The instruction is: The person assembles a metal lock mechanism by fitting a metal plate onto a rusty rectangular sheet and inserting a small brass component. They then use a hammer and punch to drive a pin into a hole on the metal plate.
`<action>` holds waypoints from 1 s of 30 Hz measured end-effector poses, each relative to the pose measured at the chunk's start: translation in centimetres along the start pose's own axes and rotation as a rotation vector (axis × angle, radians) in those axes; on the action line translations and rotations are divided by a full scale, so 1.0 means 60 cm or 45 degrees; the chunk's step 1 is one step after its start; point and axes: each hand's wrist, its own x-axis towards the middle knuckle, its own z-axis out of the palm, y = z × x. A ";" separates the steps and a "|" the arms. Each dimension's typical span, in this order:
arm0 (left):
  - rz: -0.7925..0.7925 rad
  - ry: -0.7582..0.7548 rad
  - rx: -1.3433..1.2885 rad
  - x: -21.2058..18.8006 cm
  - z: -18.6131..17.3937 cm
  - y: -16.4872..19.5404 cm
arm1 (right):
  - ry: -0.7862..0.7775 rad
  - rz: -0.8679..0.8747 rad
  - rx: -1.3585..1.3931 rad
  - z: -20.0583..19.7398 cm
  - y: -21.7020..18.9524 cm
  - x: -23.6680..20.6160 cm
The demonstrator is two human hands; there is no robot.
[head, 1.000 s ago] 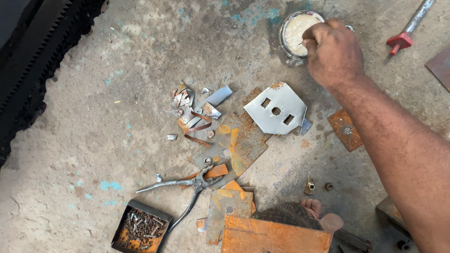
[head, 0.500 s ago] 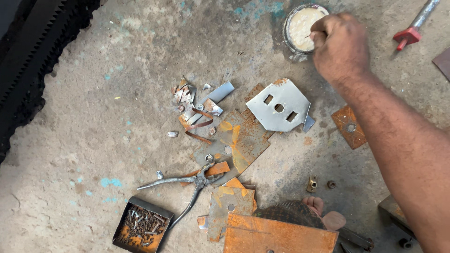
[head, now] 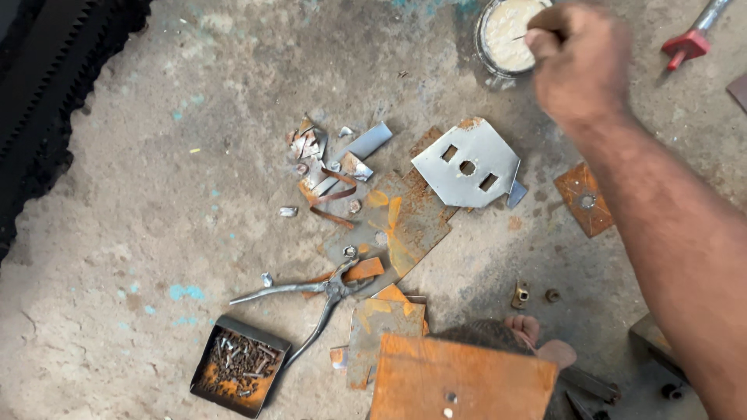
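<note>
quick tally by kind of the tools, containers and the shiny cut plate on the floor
Pliers: 1
Red-handled tool: 1
Round tin of pale paste: 1, right hand over it
Tray of screws: 1
Shiny plate with cutouts: 1
Total: 5

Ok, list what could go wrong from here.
1. The right hand works a thin stick in the round tin of pale paste; the tin might tip or paste could drip onto the floor.
2. Sharp metal scraps and rusty plates lie loose below the arm, so a cut seems possible if it drops.
3. Toes are bare near the small nuts and pliers, so stepping on them could hurt.
</note>
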 end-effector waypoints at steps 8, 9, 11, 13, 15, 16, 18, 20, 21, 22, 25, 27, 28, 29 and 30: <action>0.144 -0.042 -0.041 -0.067 -0.022 -0.001 | 0.040 -0.126 0.051 -0.171 -0.080 -0.189; 0.162 -0.047 -0.038 -0.109 -0.033 -0.006 | 0.020 -0.119 0.055 -0.192 -0.100 -0.239; 0.186 -0.112 -0.010 -0.143 -0.042 0.000 | -0.068 -0.084 0.063 -0.231 -0.142 -0.349; 0.212 -0.262 -0.018 -0.181 -0.047 0.027 | -0.168 -0.073 0.044 -0.256 -0.184 -0.463; 0.223 -0.495 -0.074 -0.198 -0.040 0.065 | -0.306 -0.074 0.028 -0.287 -0.229 -0.558; 0.184 -0.451 0.150 -0.204 -0.038 0.086 | -0.383 -0.081 0.028 -0.286 -0.250 -0.595; 0.097 -0.363 0.596 -0.220 -0.031 0.116 | -0.502 -0.089 0.041 -0.293 -0.291 -0.642; 0.334 -0.399 0.266 -0.228 -0.021 0.134 | -0.459 -0.058 0.089 -0.291 -0.333 -0.667; 0.440 -0.415 0.098 -0.233 -0.018 0.136 | -0.388 -0.010 0.117 -0.290 -0.352 -0.674; 0.478 -0.446 0.035 -0.237 -0.017 0.136 | -0.306 0.058 0.155 -0.282 -0.367 -0.676; 0.568 -0.494 -0.094 -0.243 -0.017 0.128 | -0.270 -0.076 0.256 -0.263 -0.388 -0.678; 0.581 -0.475 -0.090 -0.241 -0.019 0.120 | -0.235 -0.082 0.260 -0.252 -0.387 -0.684; 0.598 -0.472 -0.085 -0.241 -0.019 0.117 | -0.220 -0.083 0.261 -0.250 -0.384 -0.689; 0.613 -0.470 -0.081 -0.240 -0.019 0.114 | -0.223 -0.068 0.273 -0.247 -0.380 -0.694; 0.630 -0.468 -0.077 -0.239 -0.019 0.112 | -0.226 -0.055 0.285 -0.246 -0.376 -0.699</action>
